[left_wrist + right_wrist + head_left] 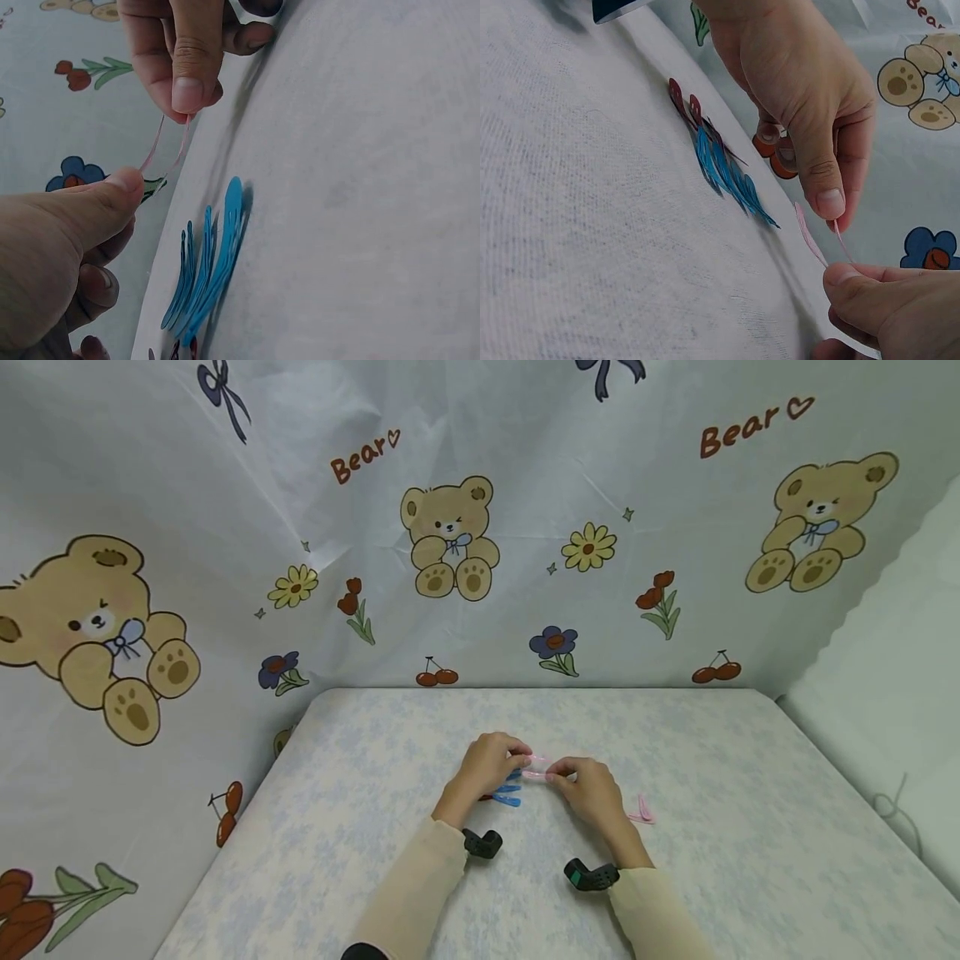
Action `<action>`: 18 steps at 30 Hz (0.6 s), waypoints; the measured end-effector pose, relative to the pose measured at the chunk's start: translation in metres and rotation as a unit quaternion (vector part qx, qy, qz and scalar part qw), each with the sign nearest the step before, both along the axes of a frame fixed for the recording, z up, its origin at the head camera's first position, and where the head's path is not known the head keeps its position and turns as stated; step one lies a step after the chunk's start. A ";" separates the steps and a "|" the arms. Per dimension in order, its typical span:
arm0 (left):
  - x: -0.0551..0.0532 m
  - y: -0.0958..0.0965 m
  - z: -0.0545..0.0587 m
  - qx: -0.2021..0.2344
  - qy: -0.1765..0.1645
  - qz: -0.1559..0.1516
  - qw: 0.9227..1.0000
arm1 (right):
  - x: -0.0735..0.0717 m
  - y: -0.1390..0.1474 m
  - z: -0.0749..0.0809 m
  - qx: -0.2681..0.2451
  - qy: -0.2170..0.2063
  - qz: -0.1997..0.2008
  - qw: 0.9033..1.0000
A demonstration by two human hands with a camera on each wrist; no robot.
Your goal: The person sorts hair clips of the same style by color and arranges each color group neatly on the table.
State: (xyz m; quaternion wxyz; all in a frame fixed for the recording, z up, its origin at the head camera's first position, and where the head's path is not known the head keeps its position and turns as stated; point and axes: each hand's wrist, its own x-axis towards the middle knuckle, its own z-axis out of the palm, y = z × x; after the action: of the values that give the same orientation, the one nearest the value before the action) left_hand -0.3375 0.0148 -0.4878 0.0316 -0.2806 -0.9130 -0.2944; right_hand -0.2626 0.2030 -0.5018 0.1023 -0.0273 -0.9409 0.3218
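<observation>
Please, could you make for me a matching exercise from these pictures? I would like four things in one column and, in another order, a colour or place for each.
Things:
1. Clip pinched by the left hand and right hand
2. Blue clips
3. Sleeves
4. Wrist devices

Colour or place:
A. Mostly black
B. On the table, next to dark red clips
C. Cream
D. Pink

Right pairs: 1-D, 2-B, 3-C, 4-A

Table [750, 793] right of the pink clip [647, 811] offers passage; blue clips [507, 801] obstruct leftward.
</observation>
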 end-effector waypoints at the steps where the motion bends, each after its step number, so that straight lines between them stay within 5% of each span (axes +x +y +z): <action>1: 0.000 0.000 0.000 -0.004 0.001 0.001 1.000 | 0.000 0.000 -0.001 0.000 -0.003 -0.003 1.000; 18: -0.002 0.002 -0.005 -0.038 -0.010 -0.003 0.999 | -0.002 -0.005 -0.008 0.010 -0.012 -0.023 1.000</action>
State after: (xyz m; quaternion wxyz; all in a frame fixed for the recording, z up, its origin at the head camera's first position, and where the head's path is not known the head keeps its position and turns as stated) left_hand -0.3392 0.0171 -0.4930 0.0108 -0.2816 -0.9230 -0.2619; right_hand -0.2644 0.1976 -0.5094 0.0991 -0.0520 -0.9444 0.3093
